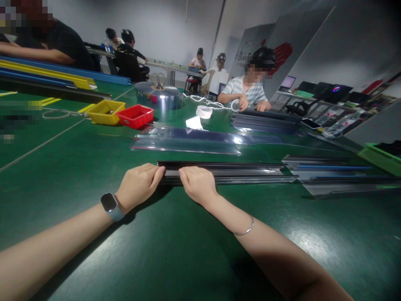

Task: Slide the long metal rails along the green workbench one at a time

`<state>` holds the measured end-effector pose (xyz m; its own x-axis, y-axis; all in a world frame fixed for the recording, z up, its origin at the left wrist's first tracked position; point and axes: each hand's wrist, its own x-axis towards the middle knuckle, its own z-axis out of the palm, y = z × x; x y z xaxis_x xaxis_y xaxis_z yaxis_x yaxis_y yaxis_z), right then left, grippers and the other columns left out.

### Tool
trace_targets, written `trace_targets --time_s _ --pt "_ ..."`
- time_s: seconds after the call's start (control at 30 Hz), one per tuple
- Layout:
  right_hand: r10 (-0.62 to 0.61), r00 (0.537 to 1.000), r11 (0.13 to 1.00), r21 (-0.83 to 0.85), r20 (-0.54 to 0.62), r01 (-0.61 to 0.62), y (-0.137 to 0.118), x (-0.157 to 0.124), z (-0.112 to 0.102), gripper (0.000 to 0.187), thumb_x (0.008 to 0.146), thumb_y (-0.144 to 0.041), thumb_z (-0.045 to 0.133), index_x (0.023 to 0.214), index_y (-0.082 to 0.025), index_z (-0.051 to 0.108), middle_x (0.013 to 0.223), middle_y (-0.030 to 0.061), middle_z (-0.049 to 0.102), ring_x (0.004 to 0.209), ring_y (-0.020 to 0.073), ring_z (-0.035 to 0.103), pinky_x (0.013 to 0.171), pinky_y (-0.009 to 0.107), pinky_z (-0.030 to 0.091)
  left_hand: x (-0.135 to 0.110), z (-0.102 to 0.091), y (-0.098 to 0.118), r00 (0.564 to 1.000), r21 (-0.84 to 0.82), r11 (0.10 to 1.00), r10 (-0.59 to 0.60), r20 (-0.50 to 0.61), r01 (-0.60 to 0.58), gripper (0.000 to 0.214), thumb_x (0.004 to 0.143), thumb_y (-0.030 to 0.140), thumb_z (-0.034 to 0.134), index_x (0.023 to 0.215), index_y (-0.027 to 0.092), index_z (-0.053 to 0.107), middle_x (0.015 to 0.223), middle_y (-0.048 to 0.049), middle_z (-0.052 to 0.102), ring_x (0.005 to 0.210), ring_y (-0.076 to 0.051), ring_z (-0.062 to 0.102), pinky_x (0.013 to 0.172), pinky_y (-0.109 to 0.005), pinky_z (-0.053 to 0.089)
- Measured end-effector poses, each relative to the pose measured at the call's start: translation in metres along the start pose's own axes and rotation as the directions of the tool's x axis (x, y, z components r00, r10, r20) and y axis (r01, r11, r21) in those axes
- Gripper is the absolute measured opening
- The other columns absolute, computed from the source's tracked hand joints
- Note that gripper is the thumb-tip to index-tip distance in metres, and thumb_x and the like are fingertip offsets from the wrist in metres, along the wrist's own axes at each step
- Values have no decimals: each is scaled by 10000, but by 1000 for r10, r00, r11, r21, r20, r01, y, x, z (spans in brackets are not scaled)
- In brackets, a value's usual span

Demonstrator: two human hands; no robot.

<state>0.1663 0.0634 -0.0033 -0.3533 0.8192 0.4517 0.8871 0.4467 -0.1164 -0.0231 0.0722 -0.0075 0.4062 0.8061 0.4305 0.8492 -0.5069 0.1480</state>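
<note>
- The black rail point(250, 171) lies lengthwise near the middle of the green desk point(175, 246); its left part is covered by two hands.
- The left hand point(140, 182) has its grip closed on the rail's left end, the thumb along the near side; most of its fingers are hidden from view.
- The right hand point(199, 182) has its grip closed on the rail just right of the left hand, a short stretch of rail showing between them; its fingertips are mostly out of sight.
- Both forearms are cut off by the frame.
- At the rail's right end lies a group of rails point(338, 169), running off toward the right edge; whether the two touch is hard to tell.
- Beyond the hands are clear strips point(194, 144), their outlines confused by glare and overlap.
- Farther off stand a red bin point(136, 117) and a yellow bin point(106, 113); their contents are hard to make out.
- A green basket point(380, 159) is cut off at the right edge.
- Across the desk, a co-worker in a striped shirt point(247, 88) bends over more dark rails point(266, 121); blurred blocks cover the face.
</note>
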Motion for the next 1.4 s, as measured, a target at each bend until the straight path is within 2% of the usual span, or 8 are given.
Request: trace_targets --time_s 0.17,0.37,0.5,0.67,0.8,1.03,1.27,1.4 --pt "5 1000 1000 -17 -15 -5 2 -2 1 432 898 -322 227 838 -173 627 771 47 647 742 141 582 664 232 366 -1 -1 5 997 13 997 81 0 -81 385 865 366 267 820 189 607 828 -50 630 845 -176 550 766 -299 402" --pt "-22 999 1000 -8 41 23 3 -1 -3 440 905 -314 207 835 -185 622 787 28 653 740 124 589 627 212 362 -3 -2 9 996 44 997 61 60 -64 398 878 354 225 889 197 590 888 -45 630 881 -187 550 750 -306 412" --pt "-33 998 998 -44 62 36 2 1 -4 462 904 -330 204 766 -174 616 742 33 649 702 129 585 579 219 344 -1 -2 10 995 64 997 31 96 -37 413 877 363 223 842 186 594 830 -52 631 836 -192 560 692 -294 411" --pt "16 1000 997 -82 24 -14 0 2 0 474 896 -344 214 717 -170 617 671 38 633 637 129 567 549 227 322 -2 0 9 999 62 998 9 41 -11 426 867 371 252 730 171 602 722 -59 622 751 -190 570 627 -285 390" --pt "23 1000 996 -89 -13 -24 -1 0 1 455 893 -334 230 708 -174 615 665 33 629 626 126 558 567 226 319 -4 0 10 1000 60 998 6 7 -6 403 865 365 269 759 173 608 750 -63 629 766 -190 568 649 -289 390" --pt "-128 992 991 -34 10 129 -15 1 0 427 905 -294 207 761 -173 590 723 29 627 716 118 558 671 229 322 -5 1 11 991 43 992 123 -55 -121 340 863 298 287 830 165 599 848 -57 632 844 -188 557 759 -313 399" --pt "-98 992 994 -38 81 102 -24 9 1 392 893 -291 225 756 -178 574 735 31 630 718 132 556 640 234 332 -2 0 11 990 60 989 138 2 -138 322 865 276 291 802 169 588 847 -52 631 857 -172 554 770 -294 419" --pt "-82 994 995 -46 72 86 -21 12 5 389 888 -307 233 746 -182 573 734 27 628 700 132 557 605 234 321 1 1 9 991 46 990 136 -6 -136 322 870 279 286 828 173 588 853 -49 630 851 -166 557 766 -285 424"
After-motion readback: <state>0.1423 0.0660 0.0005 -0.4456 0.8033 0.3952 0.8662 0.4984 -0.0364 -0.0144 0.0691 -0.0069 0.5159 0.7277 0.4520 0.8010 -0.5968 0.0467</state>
